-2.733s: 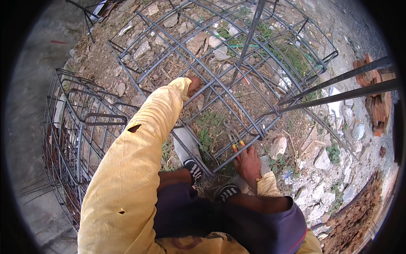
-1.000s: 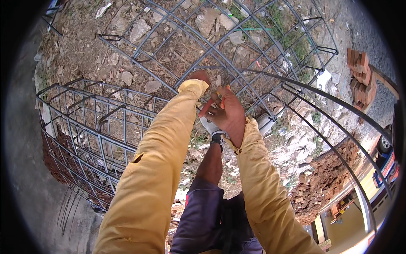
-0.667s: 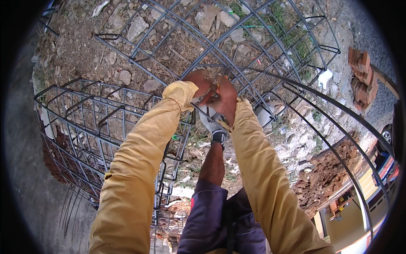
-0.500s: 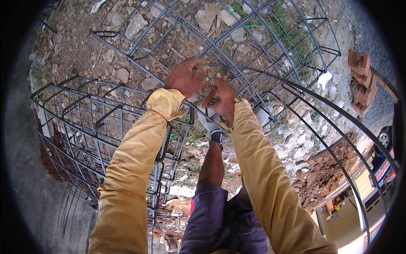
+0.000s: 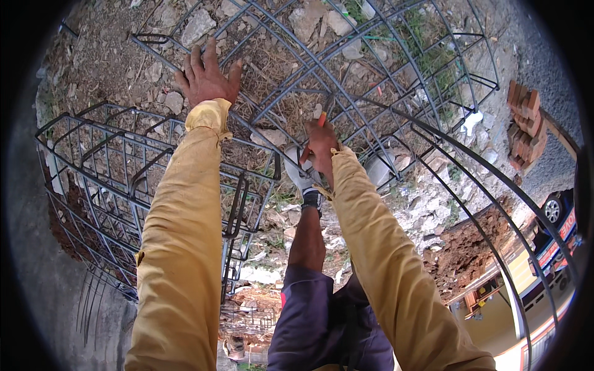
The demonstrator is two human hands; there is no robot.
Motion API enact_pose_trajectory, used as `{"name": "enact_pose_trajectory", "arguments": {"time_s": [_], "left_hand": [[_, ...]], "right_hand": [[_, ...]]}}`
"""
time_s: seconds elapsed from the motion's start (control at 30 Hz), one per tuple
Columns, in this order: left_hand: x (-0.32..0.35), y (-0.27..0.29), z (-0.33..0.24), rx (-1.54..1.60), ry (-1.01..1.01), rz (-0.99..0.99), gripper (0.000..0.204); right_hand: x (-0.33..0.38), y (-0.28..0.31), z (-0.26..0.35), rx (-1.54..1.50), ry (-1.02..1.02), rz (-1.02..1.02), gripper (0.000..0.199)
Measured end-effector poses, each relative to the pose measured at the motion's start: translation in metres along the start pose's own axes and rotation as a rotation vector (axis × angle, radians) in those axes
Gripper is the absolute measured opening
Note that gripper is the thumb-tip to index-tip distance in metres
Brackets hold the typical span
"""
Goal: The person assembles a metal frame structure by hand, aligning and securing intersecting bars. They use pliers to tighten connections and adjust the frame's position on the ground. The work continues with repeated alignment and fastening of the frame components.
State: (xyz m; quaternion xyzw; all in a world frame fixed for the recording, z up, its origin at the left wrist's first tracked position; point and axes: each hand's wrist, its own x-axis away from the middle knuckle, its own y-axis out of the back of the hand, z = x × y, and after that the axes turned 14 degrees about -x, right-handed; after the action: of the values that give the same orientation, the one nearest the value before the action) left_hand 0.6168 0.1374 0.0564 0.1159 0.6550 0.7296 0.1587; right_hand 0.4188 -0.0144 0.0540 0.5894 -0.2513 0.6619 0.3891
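Observation:
My right hand (image 5: 323, 145) is closed around orange-handled pliers (image 5: 322, 119), whose dark jaws point toward the bars of a steel rebar cage (image 5: 319, 64). Whether the jaws grip any wire or bar is too small to tell. Farther left, my left hand (image 5: 209, 80) lies with its fingers spread over the edge bar of that cage, holding nothing; I cannot tell how firmly it rests there. Both arms wear yellow sleeves. My foot in a grey shoe (image 5: 297, 168) stands just below the pliers, close to the cage bars.
Another rebar cage (image 5: 132, 195) lies at the left, beside my left forearm. Long bent bars (image 5: 482, 162) curve away to the right. Stacked red bricks (image 5: 527, 120) stand at the far right, with a parked vehicle (image 5: 552, 210) below them. Rubble and stones cover the ground.
My left hand has left the spot beside the pliers, moved up and left, and spread its fingers over the cage edge. My right hand has shifted slightly, still holding the pliers.

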Motion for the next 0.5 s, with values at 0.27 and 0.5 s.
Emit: {"name": "enact_pose_trajectory", "arguments": {"time_s": [0.27, 0.5], "left_hand": [[0.004, -0.004, -0.006, -0.094, -0.021, 0.020, 0.080], [0.003, -0.005, -0.006, -0.102, -0.012, 0.014, 0.079]], "right_hand": [[-0.022, -0.006, -0.017, 0.183, 0.006, -0.132, 0.022], [-0.030, -0.011, -0.023, 0.242, 0.034, -0.146, 0.019]]}}
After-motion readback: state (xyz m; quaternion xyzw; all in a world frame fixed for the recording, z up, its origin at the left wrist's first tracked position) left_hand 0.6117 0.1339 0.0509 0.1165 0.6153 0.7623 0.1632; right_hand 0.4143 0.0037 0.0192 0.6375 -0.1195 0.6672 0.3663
